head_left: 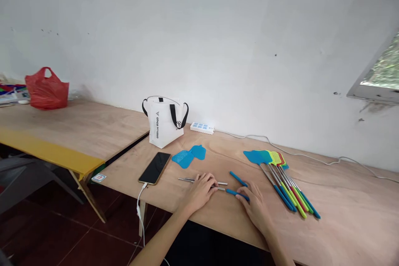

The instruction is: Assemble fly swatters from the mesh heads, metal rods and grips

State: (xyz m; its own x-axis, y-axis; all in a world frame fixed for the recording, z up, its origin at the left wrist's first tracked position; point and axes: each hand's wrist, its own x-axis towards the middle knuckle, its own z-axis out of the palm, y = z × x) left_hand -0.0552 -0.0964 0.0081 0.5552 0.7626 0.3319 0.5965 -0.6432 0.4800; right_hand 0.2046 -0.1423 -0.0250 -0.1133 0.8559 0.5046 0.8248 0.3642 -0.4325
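My left hand [201, 192] lies closed over two thin metal rods [222, 188], with their tips poking out on both sides. My right hand [254, 203] has thumb and fingers on a blue tube handle [233, 192], whose open end is close to the near rod's end. A second blue handle [237, 178] slants behind it, touching or close to the right fingers. Beyond my left hand, two loose blue fly swatter heads [183, 158] rest flat. Several whole fly swatters [285, 183] in blue, yellow-green and red are fanned out beside my right hand.
A phone [155, 168] on a white cable lies at the table's left. Behind stand a white bag [165, 126] with black straps and a white power strip [202, 128], its cord running along the wall. A red plastic bag [48, 91] sits on the neighbouring table.
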